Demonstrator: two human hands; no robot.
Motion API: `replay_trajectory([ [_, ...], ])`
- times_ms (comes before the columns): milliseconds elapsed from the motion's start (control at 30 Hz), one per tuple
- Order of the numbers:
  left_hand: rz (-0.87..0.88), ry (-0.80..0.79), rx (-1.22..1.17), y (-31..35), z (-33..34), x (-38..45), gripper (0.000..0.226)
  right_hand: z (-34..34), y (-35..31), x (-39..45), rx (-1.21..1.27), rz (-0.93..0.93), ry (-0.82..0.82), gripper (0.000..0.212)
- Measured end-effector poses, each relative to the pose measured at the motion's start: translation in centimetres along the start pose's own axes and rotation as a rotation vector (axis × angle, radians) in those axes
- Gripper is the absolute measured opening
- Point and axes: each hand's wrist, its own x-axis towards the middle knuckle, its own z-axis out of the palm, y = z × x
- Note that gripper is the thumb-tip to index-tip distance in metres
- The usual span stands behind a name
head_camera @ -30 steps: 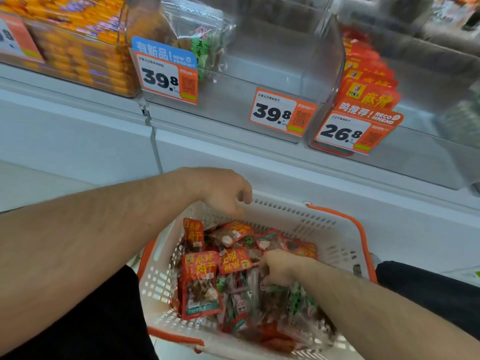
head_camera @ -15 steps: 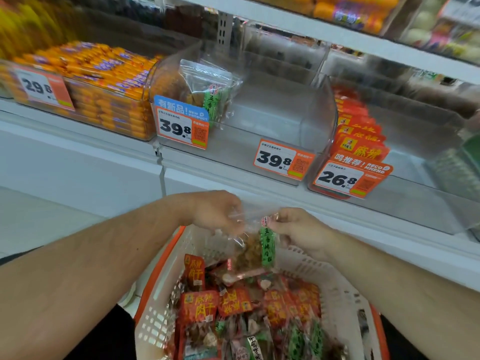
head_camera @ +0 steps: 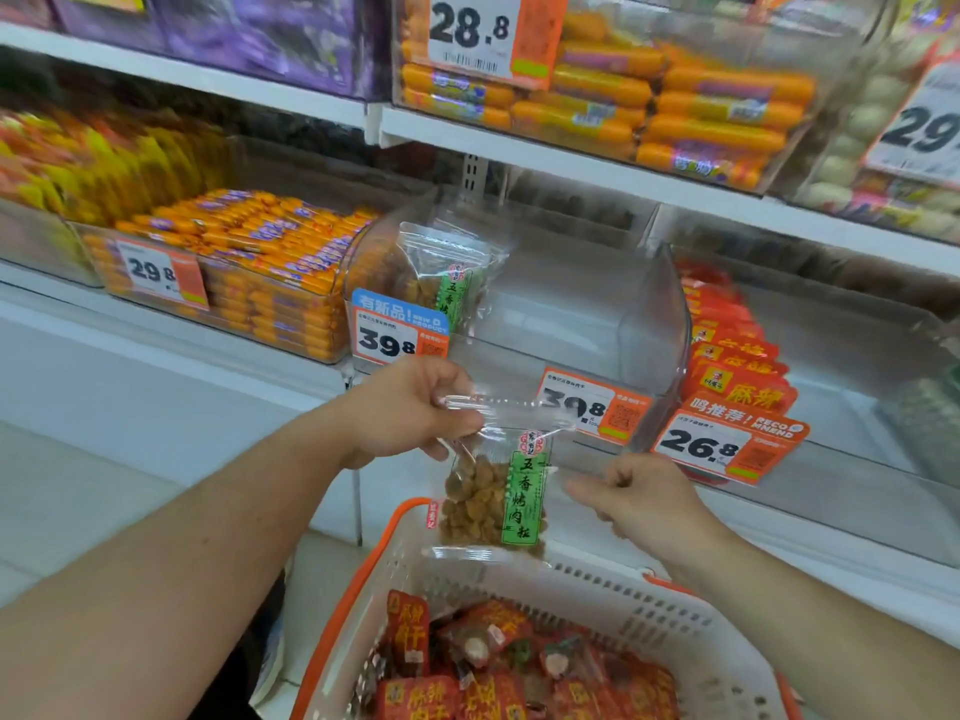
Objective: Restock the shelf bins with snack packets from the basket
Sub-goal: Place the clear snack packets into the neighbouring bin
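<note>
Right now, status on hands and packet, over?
Left hand pinches clear packet by its top edge. Right hand loosely curled beside it, contact unclear. Packet above basket, clear bin ahead unobstructed.

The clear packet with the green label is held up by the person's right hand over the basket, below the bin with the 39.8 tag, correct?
Not quite: the head view shows the left hand pinching the clear packet with the green label by its top edge. The right hand is beside it with curled fingers, not holding it up. The rest stands: it hangs over the basket, below the bin with the 39.8 tag.
</note>
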Motion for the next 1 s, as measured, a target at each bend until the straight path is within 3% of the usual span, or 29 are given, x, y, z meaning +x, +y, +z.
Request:
replay_trajectory([
  [67, 0.040, 0.074, -0.040, 0.4, -0.3, -0.1, 0.010, 0.2, -1.1, -0.2, -0.005, -0.036, -0.037, 0.039],
  [133, 0.083, 0.162, -0.095, 0.7, -0.7, 0.0, 0.011, 0.4, -2.3, -0.5, 0.121, -0.083, -0.137, 0.015],
  [167, 0.103, 0.202, -0.120, 0.8, -0.9, 0.1, 0.011, 0.4, -3.0, -0.5, 0.204, -0.098, -0.228, 0.025],
  [200, 0.122, 0.236, -0.138, 1.0, -1.1, 0.2, 0.011, 0.5, -3.7, -0.6, 0.269, -0.091, -0.319, 0.050],
  [233, 0.137, 0.266, -0.148, 1.1, -1.2, 0.3, 0.011, 0.7, -4.4, -0.5, 0.279, -0.111, -0.379, 0.061],
  [267, 0.149, 0.289, -0.155, 1.2, -1.3, 0.4, 0.011, 1.1, -5.4, -0.4, 0.249, -0.144, -0.391, 0.058],
  [367, 0.168, 0.332, -0.166, 1.6, -1.5, 0.5, 0.010, 2.7, -7.5, 0.5, 0.128, -0.233, -0.285, 0.025],
  [433, 0.163, 0.387, -0.201, 2.0, -1.8, 0.5, 0.005, 3.2, -8.5, 1.2, 0.168, -0.189, -0.289, 0.013],
  [533, 0.189, 0.651, -0.257, 1.8, -3.1, 1.0, 0.017, 2.7, -10.3, 1.8, 0.333, -0.162, -0.301, 0.010],
  [633, 0.195, 0.925, 0.074, 0.9, -5.1, 1.3, 0.013, 1.4, -13.0, 2.7, 0.368, -0.339, -0.125, 0.006],
  [700, 0.133, 0.931, 0.305, -0.2, -6.0, 1.9, 0.042, 0.7, -14.6, 3.9, 0.159, -0.506, 0.075, 0.012],
  [767, 0.045, 0.884, 0.464, -1.2, -6.2, 2.6, 0.075, 0.6, -15.8, 5.6, 0.026, -0.571, 0.166, 0.010],
  [867, -0.079, 0.747, 0.588, -2.2, -5.4, 3.4, 0.114, 1.9, -16.2, 9.4, -0.047, -0.457, 0.143, 0.014],
  [1000, -0.042, 0.786, 0.577, -2.8, -4.7, 4.0, 0.128, 4.7, -16.1, 13.3, -0.061, -0.299, 0.039, 0.018],
])
